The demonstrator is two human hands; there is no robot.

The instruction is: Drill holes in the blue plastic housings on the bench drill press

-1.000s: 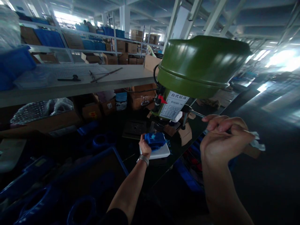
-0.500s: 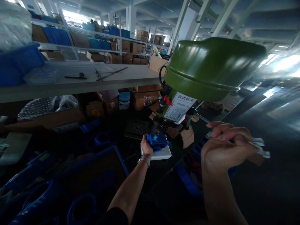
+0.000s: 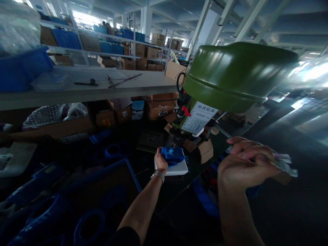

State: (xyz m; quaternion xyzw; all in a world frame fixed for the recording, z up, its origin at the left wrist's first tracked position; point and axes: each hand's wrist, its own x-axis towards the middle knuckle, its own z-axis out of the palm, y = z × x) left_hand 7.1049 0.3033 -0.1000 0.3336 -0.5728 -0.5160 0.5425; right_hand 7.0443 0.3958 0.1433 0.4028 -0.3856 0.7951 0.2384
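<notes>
A green bench drill press [image 3: 230, 73] stands in front of me. Under its spindle, a blue plastic part [image 3: 173, 154] lies on a white block [image 3: 176, 168]. My left hand [image 3: 161, 161] grips the blue part from its left side, a watch on the wrist. My right hand [image 3: 243, 163] is closed round the drill's feed lever [image 3: 221, 131], whose end is wrapped in pale tape or cloth [image 3: 284, 163]. The drill bit itself is hidden in the dark.
A blue crate [image 3: 107, 184] and several blue plastic parts [image 3: 89, 227] lie low on the left. A long shelf [image 3: 84, 90] with tools runs across the back, cardboard boxes [image 3: 105, 119] beneath it. Small cartons [image 3: 206, 150] sit by the drill's base.
My right hand has drawn the lever slightly down and toward me. My view has shifted a little, so the drill sits further right. The left hand keeps its hold on the blue part.
</notes>
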